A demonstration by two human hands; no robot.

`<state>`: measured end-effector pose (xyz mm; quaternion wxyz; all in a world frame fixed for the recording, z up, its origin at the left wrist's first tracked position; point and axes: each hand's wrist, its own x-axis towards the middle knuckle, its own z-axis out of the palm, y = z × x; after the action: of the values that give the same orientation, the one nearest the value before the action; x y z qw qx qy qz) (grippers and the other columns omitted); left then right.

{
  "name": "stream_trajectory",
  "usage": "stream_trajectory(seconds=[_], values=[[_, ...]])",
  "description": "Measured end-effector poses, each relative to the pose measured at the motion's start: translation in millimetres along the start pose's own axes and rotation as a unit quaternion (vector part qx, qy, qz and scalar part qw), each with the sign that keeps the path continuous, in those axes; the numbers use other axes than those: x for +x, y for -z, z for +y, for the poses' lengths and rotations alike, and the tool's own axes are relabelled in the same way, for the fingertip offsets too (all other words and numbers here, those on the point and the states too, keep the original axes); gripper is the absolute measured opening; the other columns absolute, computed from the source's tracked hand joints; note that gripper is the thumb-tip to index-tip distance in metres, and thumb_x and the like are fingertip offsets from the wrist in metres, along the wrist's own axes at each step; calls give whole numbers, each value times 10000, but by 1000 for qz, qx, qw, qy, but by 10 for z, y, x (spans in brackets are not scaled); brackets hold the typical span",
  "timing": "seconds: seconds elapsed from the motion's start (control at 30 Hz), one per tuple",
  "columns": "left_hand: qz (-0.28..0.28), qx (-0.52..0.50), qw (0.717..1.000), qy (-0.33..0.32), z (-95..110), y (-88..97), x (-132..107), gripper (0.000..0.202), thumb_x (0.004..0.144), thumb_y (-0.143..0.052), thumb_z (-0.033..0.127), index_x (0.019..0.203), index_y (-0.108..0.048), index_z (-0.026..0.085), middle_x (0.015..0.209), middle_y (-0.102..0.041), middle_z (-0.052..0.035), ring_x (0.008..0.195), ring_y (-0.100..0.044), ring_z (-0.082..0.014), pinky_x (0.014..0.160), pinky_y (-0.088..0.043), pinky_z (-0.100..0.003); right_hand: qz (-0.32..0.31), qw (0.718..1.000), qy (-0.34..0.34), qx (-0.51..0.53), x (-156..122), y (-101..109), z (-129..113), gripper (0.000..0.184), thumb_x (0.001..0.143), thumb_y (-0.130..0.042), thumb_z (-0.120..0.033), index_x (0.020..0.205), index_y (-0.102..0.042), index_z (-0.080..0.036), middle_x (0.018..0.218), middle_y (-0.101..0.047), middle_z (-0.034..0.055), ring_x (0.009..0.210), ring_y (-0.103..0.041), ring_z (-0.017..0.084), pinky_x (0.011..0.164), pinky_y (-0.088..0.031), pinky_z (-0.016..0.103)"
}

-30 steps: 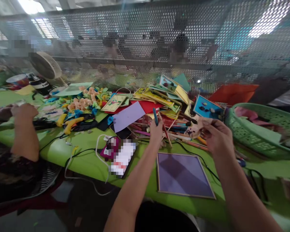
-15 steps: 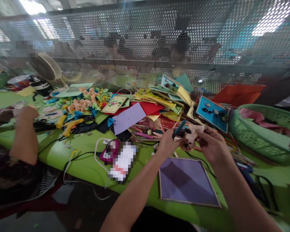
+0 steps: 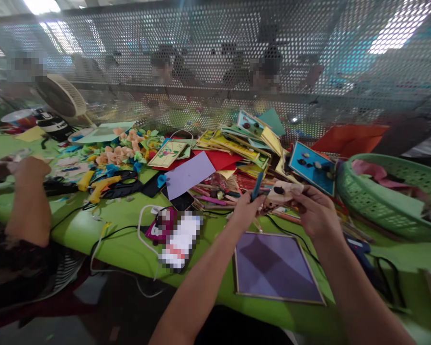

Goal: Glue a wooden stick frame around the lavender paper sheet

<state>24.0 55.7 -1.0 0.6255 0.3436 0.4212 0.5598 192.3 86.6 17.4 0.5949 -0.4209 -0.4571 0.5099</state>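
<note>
Above a purple square panel [image 3: 276, 273] with a thin pale wooden frame, both my hands are raised. My left hand [image 3: 244, 211] is closed around a blue pen-like stick [image 3: 257, 186] that points upward. Its fingertips are at the left end of a small pale piece [image 3: 285, 188] with a dark oval spot; whether it is paper or cloth I cannot tell. My right hand [image 3: 318, 209] pinches the right edge of that piece between thumb and fingers. Below the piece, a dark-spotted part is partly hidden by the fingers.
A green plastic basket [image 3: 388, 206] and a blue glue gun [image 3: 359, 249] are at right. Behind lie stacked picture cards [image 3: 233, 146] and a purple sheet [image 3: 190, 175]. Left are a lit phone [image 3: 182, 242], yellow-handled tools [image 3: 104, 187] and a co-worker's arm [image 3: 30, 201].
The pale piece has turned flatter, showing its dark spot more plainly. My left hand has shifted slightly lower, and the blue stick stands more upright. The whole view has moved slightly.
</note>
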Motion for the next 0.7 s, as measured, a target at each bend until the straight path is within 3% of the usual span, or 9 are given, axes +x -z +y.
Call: stream_trajectory(seconds=[0.2,0.33,0.53,0.7], values=[[56,-39,998,1,-8,-28,-1,270,779,-756,386,820,-576,189,609,-456,74,495,-362,-68,469,-310,-193,7,1000,25,-7,-35,-64,10,215,643,-895,-324,765,-744,-231,726,-700,-21,594,-580,88,539,-494,200],[91,-38,995,-29,-7,-43,-2,245,780,-765,351,822,-589,186,611,-439,77,541,-374,-76,519,-324,-198,20,999,39,-22,-52,-96,24,231,648,-890,-346,780,-738,-231,741,-708,-19,600,-589,106,540,-509,227],[104,89,987,-82,-47,4,13,107,915,-605,257,836,-575,191,670,-490,59,655,-450,-111,649,-376,-227,34,996,63,-45,-81,-120,35,218,686,-889,-354,782,-729,-241,765,-719,-31,633,-600,106,572,-517,233],[106,263,945,-163,8,54,-36,103,948,-599,253,860,-570,207,806,-616,5,799,-552,-169,772,-413,-275,51,994,73,-57,-65,-112,28,255,655,-902,-390,783,-731,-252,758,-715,-28,634,-613,125,585,-550,265]])
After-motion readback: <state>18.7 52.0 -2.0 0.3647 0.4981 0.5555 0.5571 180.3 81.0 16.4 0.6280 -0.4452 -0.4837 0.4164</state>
